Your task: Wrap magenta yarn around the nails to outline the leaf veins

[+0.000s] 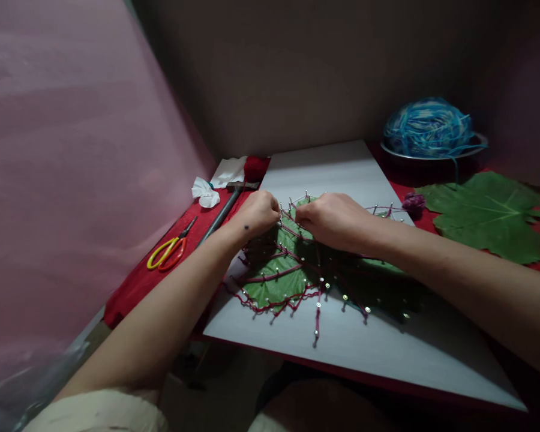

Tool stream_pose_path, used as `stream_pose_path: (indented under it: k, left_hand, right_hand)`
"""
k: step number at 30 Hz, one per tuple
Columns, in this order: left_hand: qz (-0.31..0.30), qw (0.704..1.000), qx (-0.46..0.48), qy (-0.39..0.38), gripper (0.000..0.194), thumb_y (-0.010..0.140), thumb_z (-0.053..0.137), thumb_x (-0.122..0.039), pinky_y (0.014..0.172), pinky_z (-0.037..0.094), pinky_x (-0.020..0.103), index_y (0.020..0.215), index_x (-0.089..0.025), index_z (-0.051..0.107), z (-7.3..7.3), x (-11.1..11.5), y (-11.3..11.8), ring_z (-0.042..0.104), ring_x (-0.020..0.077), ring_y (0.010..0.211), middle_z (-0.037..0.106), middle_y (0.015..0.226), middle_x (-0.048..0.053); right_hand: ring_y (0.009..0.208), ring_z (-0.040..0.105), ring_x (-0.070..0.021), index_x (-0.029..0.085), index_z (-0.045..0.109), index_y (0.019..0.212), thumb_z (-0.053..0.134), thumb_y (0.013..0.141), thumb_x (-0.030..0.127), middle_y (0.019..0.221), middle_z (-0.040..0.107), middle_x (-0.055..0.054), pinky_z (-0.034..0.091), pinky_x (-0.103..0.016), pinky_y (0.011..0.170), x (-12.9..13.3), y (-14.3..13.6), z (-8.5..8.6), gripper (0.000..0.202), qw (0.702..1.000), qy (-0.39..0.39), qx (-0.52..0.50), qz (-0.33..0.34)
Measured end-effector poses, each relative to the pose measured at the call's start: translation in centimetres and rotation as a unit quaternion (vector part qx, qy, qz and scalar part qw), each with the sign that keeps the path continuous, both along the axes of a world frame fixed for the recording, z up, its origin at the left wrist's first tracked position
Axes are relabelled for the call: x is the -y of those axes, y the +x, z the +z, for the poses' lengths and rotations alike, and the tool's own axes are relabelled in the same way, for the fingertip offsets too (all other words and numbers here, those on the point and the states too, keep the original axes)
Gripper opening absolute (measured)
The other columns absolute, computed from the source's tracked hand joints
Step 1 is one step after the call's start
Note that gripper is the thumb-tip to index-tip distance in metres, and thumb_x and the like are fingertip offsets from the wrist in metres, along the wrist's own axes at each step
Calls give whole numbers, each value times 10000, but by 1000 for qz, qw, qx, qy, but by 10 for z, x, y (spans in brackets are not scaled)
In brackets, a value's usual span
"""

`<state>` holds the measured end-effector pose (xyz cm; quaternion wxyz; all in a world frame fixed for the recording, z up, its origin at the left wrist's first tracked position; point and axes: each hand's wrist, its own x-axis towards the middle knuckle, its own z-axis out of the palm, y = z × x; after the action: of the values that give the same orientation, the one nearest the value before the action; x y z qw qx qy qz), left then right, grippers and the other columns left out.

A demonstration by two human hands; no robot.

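A green leaf [276, 279] lies on a white board [387, 354], with several nails around its edge and along its veins. Dark red yarn [292, 300] runs from nail to nail. At the leaf's upper part, my left hand [264, 210] is closed in a pinch near the nails. Close to its right, my right hand [326, 219] pinches at the same stretch of yarn, fingertips pointing left. What each pinch holds is too small to make out. From behind my right hand a strand leads to a small purple-red yarn ball [414, 204] at the board's right edge.
Left of the board, yellow-and-red-handled scissors [167, 252], a hammer [225, 210], crumpled white tissue [205, 193] and red yarn [254, 168] lie on red cloth. Rightward are blue yarn [429, 129] in a metal dish and a loose large leaf [486, 213]. Pink sheeting [72, 150] hangs at left.
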<state>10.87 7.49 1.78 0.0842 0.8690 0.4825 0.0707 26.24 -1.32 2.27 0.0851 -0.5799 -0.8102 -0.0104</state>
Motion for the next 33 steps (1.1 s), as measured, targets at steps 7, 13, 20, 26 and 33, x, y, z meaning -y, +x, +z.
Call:
stream_pose_path:
  k: [7, 13, 20, 26, 33]
  left_hand:
    - [56, 983, -80, -154, 124, 677, 630, -128, 516, 401, 210, 761, -82, 708, 22, -11, 18, 537, 104, 528, 623, 585, 26]
    - [48, 977, -169, -124, 25, 586, 689, -90, 554, 424, 253, 601, -70, 687, 29, -7, 37, 555, 156, 546, 547, 448, 25]
    - [19, 984, -170, -55, 97, 586, 707, -121, 607, 414, 248, 677, -91, 720, 23, -6, 29, 565, 164, 633, 607, 526, 45]
    - [-9, 997, 5, 73, 189, 728, 599, -151, 645, 402, 246, 877, -143, 714, 22, 10, -6, 576, 142, 730, 677, 801, 60]
    - [-221, 973, -7, 71, 169, 798, 555, -126, 707, 412, 240, 850, -180, 706, -4, 44, -16, 542, 145, 814, 606, 847, 51]
  right_hand:
    - [590, 524, -140, 189, 693, 836, 467, 762, 130, 681, 650, -74, 243, -277, 524, 2, -2, -1, 245, 998, -12, 41, 40]
    - [591, 530, -153, 189, 674, 773, 482, 708, 79, 657, 643, -71, 234, -282, 516, 6, -3, 1, 231, 993, -6, 92, 77]
    - [554, 513, -141, 178, 651, 724, 490, 697, 83, 664, 648, -70, 187, -281, 487, 19, -3, 0, 188, 983, -10, 140, 117]
    - [536, 499, -140, 164, 653, 692, 507, 682, 98, 648, 644, -76, 194, -282, 485, 20, -1, -3, 160, 980, -30, 156, 123]
    - [545, 493, -140, 182, 662, 723, 449, 779, 142, 668, 653, -76, 205, -288, 503, 23, -1, 4, 223, 990, -1, 105, 98]
